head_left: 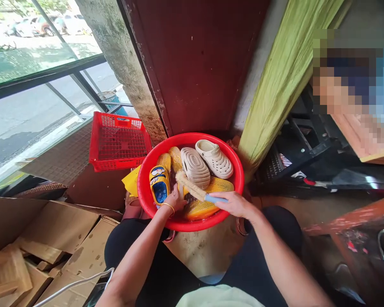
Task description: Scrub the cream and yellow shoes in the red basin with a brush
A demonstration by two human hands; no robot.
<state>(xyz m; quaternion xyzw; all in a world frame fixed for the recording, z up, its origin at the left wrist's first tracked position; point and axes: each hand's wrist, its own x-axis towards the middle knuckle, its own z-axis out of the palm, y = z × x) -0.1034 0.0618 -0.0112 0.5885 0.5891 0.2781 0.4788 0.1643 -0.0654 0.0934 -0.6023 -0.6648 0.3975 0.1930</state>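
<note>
A red basin (141,179) holds several shoes with some water at its bottom. My right hand (238,204) is closed around the blue handle of a scrub brush (192,187), whose cream bristles lie over the shoes. My left hand (176,200) is inside the basin, its fingers closed at the end of a yellow clog (208,204) that is partly hidden by the brush. Just left of that hand sits a yellow clog with a cartoon figure and blue inside (160,183). Two off-white clogs, one sole up (195,166) and one upright (215,160), rest toward the back.
A red plastic crate (120,143) stands behind the basin on the left. Cardboard boxes (60,230) with wood pieces are at lower left. A dark red door (198,64) and a green curtain (275,85) rise behind. On the right is a wooden bench (355,226).
</note>
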